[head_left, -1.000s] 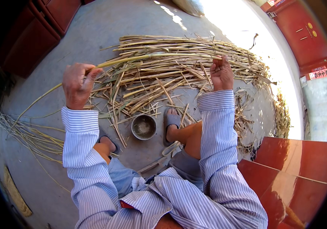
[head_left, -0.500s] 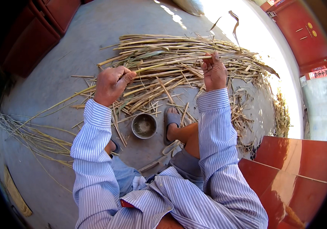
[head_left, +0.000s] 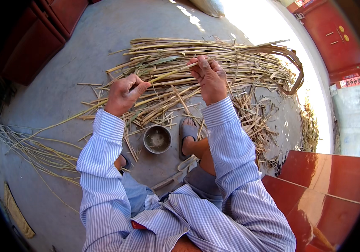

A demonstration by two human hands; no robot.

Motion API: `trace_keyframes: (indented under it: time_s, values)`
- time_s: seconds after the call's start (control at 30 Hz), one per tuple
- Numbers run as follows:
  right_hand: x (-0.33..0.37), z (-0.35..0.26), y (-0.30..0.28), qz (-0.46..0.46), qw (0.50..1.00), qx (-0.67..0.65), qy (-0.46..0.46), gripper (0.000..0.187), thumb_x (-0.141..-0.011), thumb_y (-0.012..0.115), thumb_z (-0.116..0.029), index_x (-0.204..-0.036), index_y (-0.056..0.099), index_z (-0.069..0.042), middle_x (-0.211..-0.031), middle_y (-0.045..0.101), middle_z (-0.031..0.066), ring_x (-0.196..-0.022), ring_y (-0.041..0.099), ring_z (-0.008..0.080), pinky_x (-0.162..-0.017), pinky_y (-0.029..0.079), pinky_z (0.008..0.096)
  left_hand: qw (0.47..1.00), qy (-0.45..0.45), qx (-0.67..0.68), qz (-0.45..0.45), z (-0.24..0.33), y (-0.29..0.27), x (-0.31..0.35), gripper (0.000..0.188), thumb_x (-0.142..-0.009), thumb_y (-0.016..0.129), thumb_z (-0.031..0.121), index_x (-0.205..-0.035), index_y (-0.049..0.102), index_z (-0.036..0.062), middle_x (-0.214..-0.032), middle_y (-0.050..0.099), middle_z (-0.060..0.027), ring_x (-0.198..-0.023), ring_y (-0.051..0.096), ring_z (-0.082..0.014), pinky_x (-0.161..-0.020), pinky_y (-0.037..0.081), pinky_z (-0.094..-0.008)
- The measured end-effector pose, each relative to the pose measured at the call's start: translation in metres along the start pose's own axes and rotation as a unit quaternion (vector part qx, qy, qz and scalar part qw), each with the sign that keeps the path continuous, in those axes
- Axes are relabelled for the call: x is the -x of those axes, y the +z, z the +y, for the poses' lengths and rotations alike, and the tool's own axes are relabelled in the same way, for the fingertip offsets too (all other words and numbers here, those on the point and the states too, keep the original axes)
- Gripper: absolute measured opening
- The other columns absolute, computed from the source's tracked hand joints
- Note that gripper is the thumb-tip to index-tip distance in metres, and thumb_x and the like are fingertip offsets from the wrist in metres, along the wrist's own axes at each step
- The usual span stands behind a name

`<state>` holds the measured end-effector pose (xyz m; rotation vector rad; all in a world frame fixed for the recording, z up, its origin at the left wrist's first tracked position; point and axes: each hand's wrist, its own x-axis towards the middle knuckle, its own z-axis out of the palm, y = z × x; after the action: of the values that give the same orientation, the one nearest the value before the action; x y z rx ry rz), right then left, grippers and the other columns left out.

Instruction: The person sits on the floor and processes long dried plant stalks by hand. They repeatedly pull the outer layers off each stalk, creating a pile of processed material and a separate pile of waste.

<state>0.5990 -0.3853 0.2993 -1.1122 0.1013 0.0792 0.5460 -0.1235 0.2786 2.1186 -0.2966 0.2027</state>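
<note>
A long yellowish reed stalk (head_left: pixel 165 75) runs between my hands, tilted up toward the right. My left hand (head_left: pixel 123 95) is closed around it, and the stalk continues past the fist toward the lower left. Farther up, my right hand (head_left: pixel 210 80) pinches the same stalk between thumb and fingers. Beyond that hand its far end carries a long dry brown leaf (head_left: pixel 296 63), curling down over the pile. Beneath and beyond both hands lies a big heap of dry reed stalks (head_left: pixel 167 45).
A metal bowl (head_left: pixel 157 139) stands near my sandalled foot (head_left: pixel 187 131). Thin strips (head_left: pixel 49 156) fan out at the left. Leaf scraps (head_left: pixel 253 122) litter the right side. Red glossy panels (head_left: pixel 314 176) stand at lower right, a red door (head_left: pixel 333 38) at upper right, dark red furniture (head_left: pixel 31 46) at upper left.
My right hand has moved left along the stalk, closer to my left hand, which stays about where it was. The dry leaf at the far end has swung out and curled over.
</note>
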Motion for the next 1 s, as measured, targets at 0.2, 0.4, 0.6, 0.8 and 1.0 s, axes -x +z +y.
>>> trace_keyframes:
  time_s: [0.2,0.4,0.6,0.8,1.0]
  values:
    - [-0.005,-0.003,0.0,0.082,0.996,0.037,-0.022,0.023,-0.087,0.073,-0.026,-0.09,0.062,-0.006,-0.081,0.071,0.0065,-0.068,0.068,0.0127,-0.056,0.05,0.0208,0.994,0.075,-0.068,0.047,0.016,0.009,0.002,0.027,-0.083,0.073,0.027,-0.076,0.065,0.0027,-0.065,0.061,-0.0101,-0.054,0.055,-0.0207,-0.05,0.041,-0.0335]
    - [-0.016,-0.04,-0.066,0.169,0.983,-0.006,-0.068,0.02,-0.087,0.073,-0.023,-0.087,0.064,-0.005,-0.078,0.069,0.0052,-0.066,0.065,0.011,-0.052,0.05,0.0194,0.997,0.026,-0.073,-0.03,0.014,-0.019,0.02,0.026,-0.084,0.073,0.026,-0.077,0.064,0.0018,-0.063,0.059,-0.0109,-0.054,0.054,-0.0212,-0.051,0.04,-0.0344]
    - [-0.031,-0.064,-0.146,0.261,0.962,-0.035,-0.07,0.021,-0.091,0.067,-0.025,-0.098,0.064,-0.006,-0.088,0.066,0.0035,-0.08,0.062,0.012,-0.066,0.053,0.0249,0.996,-0.042,0.009,-0.084,0.002,-0.049,0.04,0.027,-0.088,0.072,0.021,-0.075,0.061,-0.0007,-0.06,0.053,-0.0007,-0.053,0.048,-0.007,-0.047,0.036,-0.0258]
    - [-0.002,-0.054,-0.089,-0.008,0.997,-0.076,0.025,0.025,-0.099,0.053,-0.018,-0.12,0.055,-0.004,-0.114,0.064,0.0091,-0.101,0.063,0.0178,-0.081,0.054,0.0308,0.99,-0.089,0.032,-0.11,0.002,-0.054,0.038,0.03,-0.087,0.072,0.022,-0.073,0.059,-0.0001,-0.06,0.051,0.0003,-0.053,0.047,-0.0058,-0.047,0.036,-0.0246]
    - [-0.005,-0.049,-0.069,-0.01,1.0,-0.022,0.017,0.026,-0.098,0.054,-0.017,-0.119,0.055,-0.001,-0.117,0.064,0.013,-0.103,0.065,0.02,-0.075,0.057,0.0257,0.983,-0.107,0.049,-0.144,-0.003,-0.051,0.041,0.031,-0.086,0.073,0.026,-0.074,0.06,0.0014,-0.058,0.053,-0.0008,-0.053,0.048,-0.0062,-0.049,0.038,-0.0256]
